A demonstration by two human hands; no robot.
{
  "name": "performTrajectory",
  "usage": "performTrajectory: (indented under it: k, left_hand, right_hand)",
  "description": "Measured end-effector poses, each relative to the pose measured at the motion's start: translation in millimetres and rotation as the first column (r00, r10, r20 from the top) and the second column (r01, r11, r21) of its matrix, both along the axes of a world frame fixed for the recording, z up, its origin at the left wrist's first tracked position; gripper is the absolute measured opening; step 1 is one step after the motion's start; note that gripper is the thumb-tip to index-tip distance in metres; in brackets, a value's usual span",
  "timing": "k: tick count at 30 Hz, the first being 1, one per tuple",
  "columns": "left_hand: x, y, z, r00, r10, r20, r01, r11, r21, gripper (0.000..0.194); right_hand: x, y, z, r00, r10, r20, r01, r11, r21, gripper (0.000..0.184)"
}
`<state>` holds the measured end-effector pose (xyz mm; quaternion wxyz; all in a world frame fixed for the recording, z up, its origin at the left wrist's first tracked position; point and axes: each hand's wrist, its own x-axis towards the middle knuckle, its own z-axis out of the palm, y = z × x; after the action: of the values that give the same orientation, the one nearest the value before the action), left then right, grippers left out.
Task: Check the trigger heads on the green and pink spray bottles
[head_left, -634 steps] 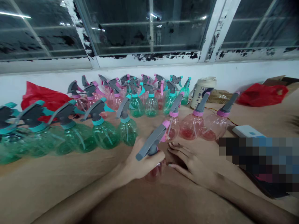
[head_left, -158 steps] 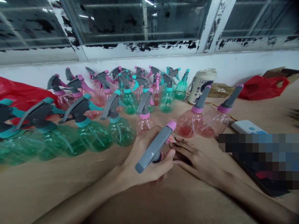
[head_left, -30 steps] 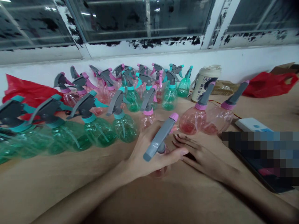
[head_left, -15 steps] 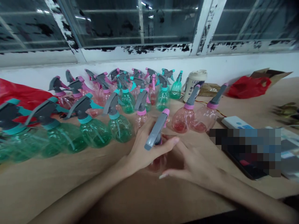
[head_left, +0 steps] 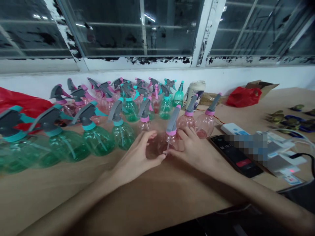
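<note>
Nearer the pair of pink bottles (head_left: 208, 118) and farther from the body than half a second ago, the pink spray bottle (head_left: 171, 133) appears to stand upright on the surface (head_left: 98, 193). Off its neck now, the left hand (head_left: 137, 155) keeps its fingers spread in a wide curve, thumb near the bottle's front. Beside the right flank lies the right hand (head_left: 197, 149); whether its fingers pinch or merely steady the bottle, I cannot tell. Low contact probably guards that round belly against tipping. Clear, pink-tinted plastic swells below a smooth collar and long grey lever. Green bottles (head_left: 99, 141), equally bulbous, line up leftward, perhaps sorted by colour.
</note>
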<state>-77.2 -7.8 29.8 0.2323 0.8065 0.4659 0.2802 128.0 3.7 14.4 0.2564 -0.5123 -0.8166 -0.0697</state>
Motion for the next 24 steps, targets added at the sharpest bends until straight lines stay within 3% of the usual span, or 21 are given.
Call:
performTrajectory:
  k: [5,9,18,21,24]
  left_hand:
    - [-20.0,-19.4,-19.2,0.993,0.061,-0.104,-0.071,0.993,-0.097,0.037]
    - [-31.8,-24.0,-26.9,0.991,0.094,-0.091,-0.106,0.985,-0.133,0.025]
    - [-37.3,-24.2,-12.5,0.996,0.084,-0.021,-0.087,0.987,-0.134,0.015]
    - [-36.4,-20.3,-6.5,0.995,0.099,-0.003,-0.098,0.987,-0.127,0.016]
    - [-35.2,-14.9,-2.3,0.993,0.117,0.011,-0.115,0.986,-0.118,0.017]
  right_hand:
    - [-2.7,24.1,-5.7,0.995,-0.096,0.0,0.096,0.994,0.043,0.059]
    - [-8.7,39.2,-5.8,0.987,-0.162,0.001,0.161,0.983,0.09,0.059]
    - [-21.2,52.0,-1.4,0.981,-0.194,-0.013,0.195,0.978,0.071,0.057]
    - [-14.0,43.6,2.1,0.985,-0.167,-0.038,0.169,0.983,0.073,0.06]
    - [5.8,32.4,7.0,0.984,-0.111,-0.14,0.124,0.988,0.09,0.048]
